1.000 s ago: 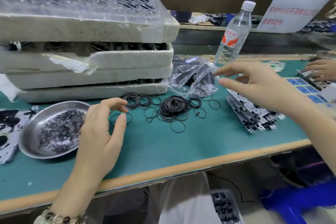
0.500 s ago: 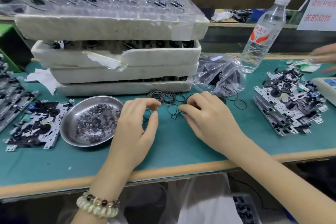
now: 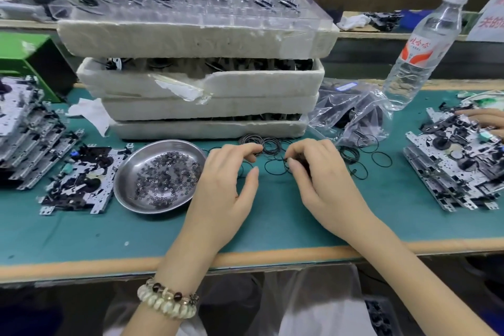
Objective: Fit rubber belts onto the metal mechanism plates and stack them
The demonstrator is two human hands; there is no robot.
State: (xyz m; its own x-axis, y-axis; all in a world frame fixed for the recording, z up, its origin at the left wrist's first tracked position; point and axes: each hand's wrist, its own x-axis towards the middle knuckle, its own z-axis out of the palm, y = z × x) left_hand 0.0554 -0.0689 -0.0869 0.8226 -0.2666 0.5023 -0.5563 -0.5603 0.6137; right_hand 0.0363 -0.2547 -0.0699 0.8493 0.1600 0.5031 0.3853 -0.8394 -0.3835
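My right hand (image 3: 321,180) pinches one rubber belt (image 3: 283,164) at the pile (image 3: 261,143) on the surface (image 3: 272,226). My left hand (image 3: 226,180) curls beside it; I cannot tell if it grips anything.

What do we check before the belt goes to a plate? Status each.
1. Right hand pinches a belt at the belt pile: ok.
2. Only one belt picked: cannot tell.
3. Left hand free: cannot tell, fingertips at the pile.
4. Single plate flat left of the steel dish: ok.
5. Right stack clear: not ok, another person's hand rests on it.
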